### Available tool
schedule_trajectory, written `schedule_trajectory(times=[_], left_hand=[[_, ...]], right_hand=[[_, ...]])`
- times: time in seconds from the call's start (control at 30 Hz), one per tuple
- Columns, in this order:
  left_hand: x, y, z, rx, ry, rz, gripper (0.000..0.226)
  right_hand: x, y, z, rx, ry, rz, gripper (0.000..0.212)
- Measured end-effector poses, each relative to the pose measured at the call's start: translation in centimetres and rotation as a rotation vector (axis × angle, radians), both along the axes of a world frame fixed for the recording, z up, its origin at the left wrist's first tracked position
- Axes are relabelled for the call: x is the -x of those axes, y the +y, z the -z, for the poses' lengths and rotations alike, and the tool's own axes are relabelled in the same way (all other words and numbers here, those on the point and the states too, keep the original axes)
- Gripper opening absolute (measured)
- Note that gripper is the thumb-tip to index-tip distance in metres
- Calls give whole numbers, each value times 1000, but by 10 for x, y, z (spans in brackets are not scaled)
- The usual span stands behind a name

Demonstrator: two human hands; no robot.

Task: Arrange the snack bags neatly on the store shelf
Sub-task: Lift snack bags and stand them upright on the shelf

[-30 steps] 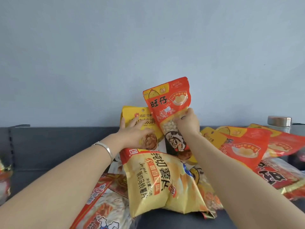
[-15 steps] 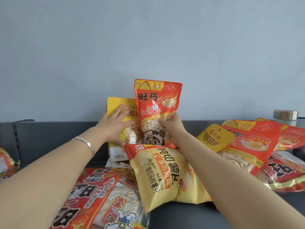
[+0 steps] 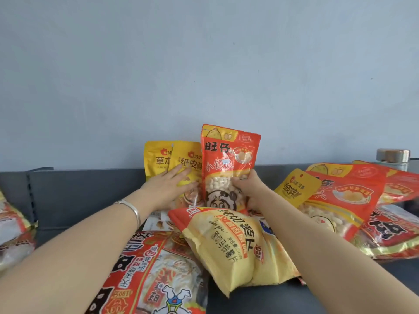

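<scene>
From the head camera, I am seeing my right hand (image 3: 249,191) gripping the red snack bag (image 3: 229,164) with fingers closed on its lower right edge, standing it upright against the back of the shelf (image 3: 79,191). My left hand (image 3: 169,189) is lying flat, fingers spread open, pressing two yellow nut bags (image 3: 172,159) that are standing just beside it. I judge the job barely begun: only these three are upright, while the yellow chip bag (image 3: 231,248), the large red bag (image 3: 145,275) and the pile on the right (image 3: 353,200) are lying loose and overlapping.
</scene>
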State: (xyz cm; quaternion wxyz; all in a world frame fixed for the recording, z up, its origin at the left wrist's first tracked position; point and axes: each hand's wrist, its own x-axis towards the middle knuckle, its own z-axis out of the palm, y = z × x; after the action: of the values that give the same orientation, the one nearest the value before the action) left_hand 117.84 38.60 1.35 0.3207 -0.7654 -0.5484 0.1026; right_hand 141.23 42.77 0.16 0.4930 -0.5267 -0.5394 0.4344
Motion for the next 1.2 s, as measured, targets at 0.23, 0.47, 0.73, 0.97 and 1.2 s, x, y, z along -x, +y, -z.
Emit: schedule_trajectory(times=[0.23, 0.47, 0.73, 0.97, 1.2], left_hand=[[20, -11, -6, 76, 11, -12, 79], [9, -33, -10, 184, -77, -8, 70], [-19, -57, -21, 210, -108, -25, 59], [-27, -59, -18, 259, -187, -59, 59], [-40, -34, -19, 264, -433, 22, 54]], right_hand=[[1, -15, 3, -161, -277, 160, 38], [-3, -25, -4, 42, -434, 180, 67], [-5, -47, -12, -21, -364, 126, 58], [-3, -43, -14, -15, -326, 241, 39], [-18, -44, -5, -86, -366, 303, 35]])
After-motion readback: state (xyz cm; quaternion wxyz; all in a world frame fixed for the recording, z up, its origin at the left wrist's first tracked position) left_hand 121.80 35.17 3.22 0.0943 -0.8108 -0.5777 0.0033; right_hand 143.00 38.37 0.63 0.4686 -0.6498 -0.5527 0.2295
